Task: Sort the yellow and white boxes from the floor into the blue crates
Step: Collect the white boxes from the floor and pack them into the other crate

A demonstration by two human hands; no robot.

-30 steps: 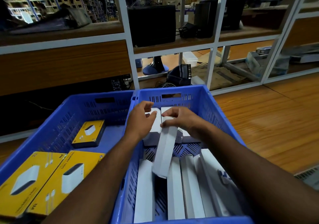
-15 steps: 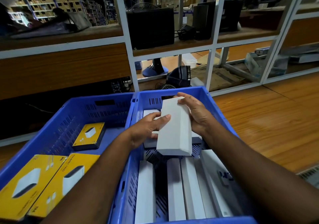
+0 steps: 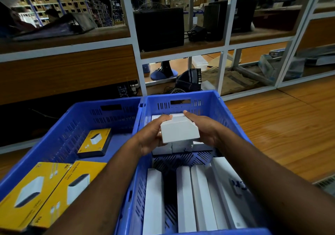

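Both hands hold one white box (image 3: 179, 130) over the far half of the right blue crate (image 3: 233, 118), a little above centre frame. The left hand (image 3: 154, 137) is clamped along the box's left side with its thumb laid across the top edge; the right hand (image 3: 203, 129) is closed on the right side, fingers running along the far edge. The box sits tilted, its near end face turned toward the camera.

Directly beneath it lie more white boxes (image 3: 174, 146) against the crate's far wall (how many is hard to say, since the hands cover most of them). In the near half of the same crate, low in the frame, a row of long white boxes (image 3: 184, 198) stands on edge side by side, with a strip of bare grid floor between the first and second from the left; the right forearm crosses over the rightmost one.

The left blue crate (image 3: 87, 115) touches the right one along their shared wall. It carries a small yellow box (image 3: 95, 142) lying flat near the middle, and two larger yellow boxes (image 3: 45, 189) side by side at the lower left corner of the frame, touching each other.

Behind the crates a white-framed shelving unit (image 3: 135, 53) fills the top of the frame, and a wooden floor (image 3: 282, 126) stretches away at the right.
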